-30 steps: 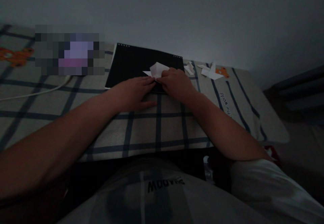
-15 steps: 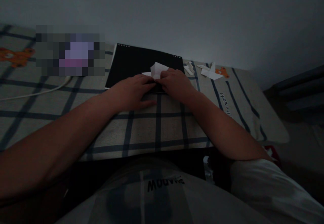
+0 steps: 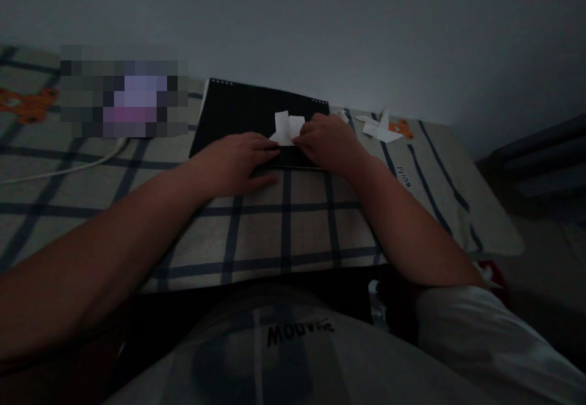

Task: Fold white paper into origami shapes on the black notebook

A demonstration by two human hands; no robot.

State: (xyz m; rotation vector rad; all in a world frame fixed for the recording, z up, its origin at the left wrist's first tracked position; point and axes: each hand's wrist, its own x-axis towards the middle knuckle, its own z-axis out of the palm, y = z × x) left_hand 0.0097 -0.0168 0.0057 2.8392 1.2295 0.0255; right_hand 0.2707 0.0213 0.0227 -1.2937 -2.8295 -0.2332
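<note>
A small white piece of folded paper (image 3: 289, 131) lies on a black pad (image 3: 247, 105) with punched holes along its far edge. Flaps of the paper stand up in the middle. My left hand (image 3: 235, 160) rests at the paper's left end, fingers stretched out over it and the thumb spread apart towards me. At the right end, my right hand (image 3: 332, 139) has its fingers closed on the paper's edge. The curled fingers cover that end of the sheet.
Right of the pad lie a folded white paper shape (image 3: 382, 129) and a paper scrap (image 3: 341, 115). A checked tablecloth (image 3: 293, 228) covers the table. At the left is a blurred-out purple device (image 3: 140, 96) with a white cable (image 3: 91, 165). A grey wall rises behind.
My right hand has shifted slightly right and up, away from the left hand. The paper between them now shows more, with two flaps standing. The left hand has barely moved.
</note>
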